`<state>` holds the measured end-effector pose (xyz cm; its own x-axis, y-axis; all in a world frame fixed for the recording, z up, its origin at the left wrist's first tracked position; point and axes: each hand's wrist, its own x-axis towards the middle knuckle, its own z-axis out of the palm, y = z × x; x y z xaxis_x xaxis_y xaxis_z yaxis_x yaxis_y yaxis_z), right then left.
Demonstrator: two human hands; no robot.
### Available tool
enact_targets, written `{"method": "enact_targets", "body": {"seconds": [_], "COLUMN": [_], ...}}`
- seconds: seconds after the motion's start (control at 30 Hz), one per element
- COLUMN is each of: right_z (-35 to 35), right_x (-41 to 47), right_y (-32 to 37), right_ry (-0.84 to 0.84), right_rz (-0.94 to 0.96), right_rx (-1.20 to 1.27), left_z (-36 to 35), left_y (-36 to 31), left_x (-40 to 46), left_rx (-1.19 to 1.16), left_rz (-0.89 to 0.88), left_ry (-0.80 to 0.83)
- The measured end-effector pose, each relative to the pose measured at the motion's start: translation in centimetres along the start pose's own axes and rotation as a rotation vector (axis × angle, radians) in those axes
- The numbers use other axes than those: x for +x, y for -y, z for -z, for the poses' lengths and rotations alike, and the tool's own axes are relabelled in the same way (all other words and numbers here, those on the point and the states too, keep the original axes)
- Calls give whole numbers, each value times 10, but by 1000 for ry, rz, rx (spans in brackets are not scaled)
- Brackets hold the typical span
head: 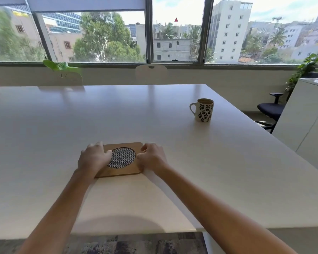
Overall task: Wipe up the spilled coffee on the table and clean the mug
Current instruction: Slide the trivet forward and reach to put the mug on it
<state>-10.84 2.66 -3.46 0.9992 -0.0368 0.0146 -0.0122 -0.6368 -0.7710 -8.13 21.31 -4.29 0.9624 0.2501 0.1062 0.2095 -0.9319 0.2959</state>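
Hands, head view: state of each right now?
Left hand: fingers curled over the left edge of the wooden coaster, holding it.
Right hand: gripping the coaster's right edge.

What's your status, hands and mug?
Left hand, right hand gripping wooden trivet. Mug upright, far right, untouched. No spill visible.

Two hands on a wooden trivet, a mug standing apart on the table.

At lower centre of the frame the left hand (94, 158) and right hand (151, 157) grip opposite edges of a square wooden trivet (122, 159) with a round woven insert, lying flat on the white table (62, 125). The leaf-patterned mug (203, 110) stands upright at centre right, well apart, handle pointing left.
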Motion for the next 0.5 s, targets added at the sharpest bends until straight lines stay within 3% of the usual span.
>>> {"method": "enact_targets", "body": {"seconds": [0.23, 0.5], "right_z": [-5, 14], "right_x": [7, 5], "right_y": [6, -6], "right_ry": [-45, -140], "right_rz": [-99, -148], "right_rx": [26, 167], "left_z": [2, 10], "left_y": [-11, -26], "left_x": [-2, -5], "left_rx": [-8, -286], "left_rz": [23, -9], "left_ry": [-99, -130]}}
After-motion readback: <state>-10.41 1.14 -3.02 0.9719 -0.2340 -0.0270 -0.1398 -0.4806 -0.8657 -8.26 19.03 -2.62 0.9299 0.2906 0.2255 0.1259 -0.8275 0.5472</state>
